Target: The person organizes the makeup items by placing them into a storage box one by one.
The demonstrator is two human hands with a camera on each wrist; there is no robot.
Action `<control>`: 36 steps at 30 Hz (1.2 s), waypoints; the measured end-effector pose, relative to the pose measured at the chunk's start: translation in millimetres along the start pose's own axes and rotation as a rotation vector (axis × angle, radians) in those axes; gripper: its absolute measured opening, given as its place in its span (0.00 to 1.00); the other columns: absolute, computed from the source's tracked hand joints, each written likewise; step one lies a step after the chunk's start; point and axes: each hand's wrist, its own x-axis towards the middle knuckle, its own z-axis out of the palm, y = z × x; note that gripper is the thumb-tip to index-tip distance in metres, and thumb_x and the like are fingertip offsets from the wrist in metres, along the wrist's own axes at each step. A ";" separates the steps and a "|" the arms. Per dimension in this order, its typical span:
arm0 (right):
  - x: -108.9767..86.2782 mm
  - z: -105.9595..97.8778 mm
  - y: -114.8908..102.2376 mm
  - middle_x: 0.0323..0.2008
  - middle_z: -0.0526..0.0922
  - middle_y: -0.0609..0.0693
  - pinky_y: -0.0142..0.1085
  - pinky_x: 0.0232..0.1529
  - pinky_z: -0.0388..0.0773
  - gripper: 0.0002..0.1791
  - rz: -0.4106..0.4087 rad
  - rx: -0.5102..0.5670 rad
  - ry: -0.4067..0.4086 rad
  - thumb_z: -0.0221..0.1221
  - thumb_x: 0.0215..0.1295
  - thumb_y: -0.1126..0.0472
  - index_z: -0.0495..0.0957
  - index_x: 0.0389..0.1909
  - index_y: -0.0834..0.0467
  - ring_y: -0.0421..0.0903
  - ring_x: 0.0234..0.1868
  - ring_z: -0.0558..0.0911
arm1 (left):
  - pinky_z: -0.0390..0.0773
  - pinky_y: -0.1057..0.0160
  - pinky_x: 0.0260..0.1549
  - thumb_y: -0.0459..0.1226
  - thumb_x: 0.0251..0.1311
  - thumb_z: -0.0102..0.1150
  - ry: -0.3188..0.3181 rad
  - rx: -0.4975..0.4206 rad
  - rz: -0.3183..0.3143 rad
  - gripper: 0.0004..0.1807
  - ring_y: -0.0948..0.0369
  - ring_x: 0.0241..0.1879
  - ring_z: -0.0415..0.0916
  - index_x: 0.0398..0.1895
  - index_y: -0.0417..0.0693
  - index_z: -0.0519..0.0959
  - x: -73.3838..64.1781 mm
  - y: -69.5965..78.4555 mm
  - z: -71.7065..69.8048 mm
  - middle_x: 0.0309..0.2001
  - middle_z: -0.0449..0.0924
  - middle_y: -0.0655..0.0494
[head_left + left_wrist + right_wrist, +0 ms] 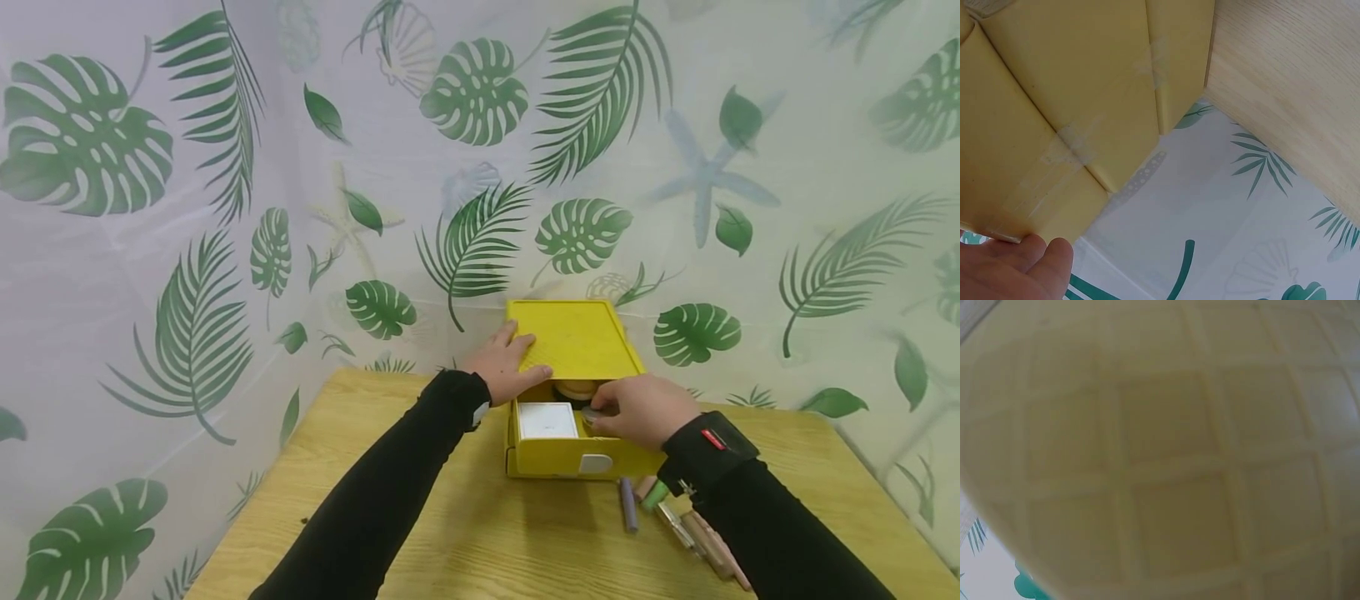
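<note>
A yellow box stands on the table, with an open compartment at its front below the flat top. My left hand lies on the left edge of that top, fingers spread; its fingertips touch the yellow side in the left wrist view. Inside the compartment sit a white square box and, farther back, a dark round container with a tan top. My right hand reaches in beside them and pinches a small greyish round item, partly hidden by the fingers.
A purple stick, a green one and several pinkish and silvery tubes lie on the wooden table before the box, near the right forearm. A leaf-patterned sheet hangs behind. A gridded beige surface fills the right wrist view.
</note>
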 end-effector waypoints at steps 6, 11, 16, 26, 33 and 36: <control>-0.9 0.5 -0.8 0.28 0.81 0.38 0.39 0.29 0.71 0.09 0.008 -0.004 0.001 0.66 0.55 0.48 0.83 0.35 0.47 0.40 0.25 0.71 | 0.59 0.52 0.64 0.66 0.63 0.39 -0.003 -0.008 0.006 0.40 0.56 0.69 0.45 0.72 0.57 0.56 -1.6 -0.1 0.1 0.74 0.41 0.50; 0.6 1.6 -1.1 0.29 0.82 0.38 0.39 0.29 0.72 0.10 0.009 0.002 0.010 0.66 0.55 0.48 0.84 0.36 0.47 0.40 0.25 0.72 | 0.60 0.52 0.64 0.66 0.63 0.39 -0.008 0.010 0.008 0.40 0.56 0.68 0.46 0.73 0.57 0.55 -0.1 -1.6 -2.5 0.74 0.41 0.50; 4.4 0.5 0.4 0.30 0.82 0.39 0.40 0.31 0.73 0.11 0.016 0.000 0.013 0.66 0.55 0.47 0.84 0.37 0.47 0.41 0.26 0.72 | 0.59 0.52 0.64 0.66 0.63 0.39 0.007 0.008 0.007 0.40 0.56 0.68 0.47 0.72 0.57 0.56 1.6 -1.7 -6.7 0.74 0.41 0.50; 0.5 -0.2 0.2 0.32 0.83 0.39 0.41 0.33 0.74 0.12 0.008 -0.002 -0.004 0.66 0.56 0.47 0.85 0.38 0.47 0.39 0.27 0.73 | 0.60 0.52 0.64 0.66 0.63 0.39 0.011 0.016 0.018 0.40 0.55 0.68 0.48 0.72 0.56 0.56 1.4 -1.1 -1.0 0.74 0.42 0.48; 0.1 0.8 1.1 0.33 0.83 0.40 0.41 0.33 0.76 0.12 0.001 -0.013 -0.013 0.65 0.57 0.47 0.85 0.40 0.47 0.38 0.28 0.73 | 0.59 0.51 0.64 0.66 0.63 0.39 0.005 0.007 0.008 0.40 0.55 0.69 0.46 0.72 0.57 0.56 2.4 -1.0 1.7 0.74 0.41 0.49; -1.1 1.5 0.6 0.32 0.83 0.39 0.41 0.33 0.75 0.12 0.001 -0.010 -0.015 0.65 0.57 0.47 0.85 0.39 0.47 0.38 0.27 0.73 | 0.60 0.51 0.63 0.66 0.63 0.39 0.011 0.010 0.011 0.40 0.55 0.68 0.46 0.72 0.57 0.56 2.3 -0.8 3.3 0.74 0.42 0.49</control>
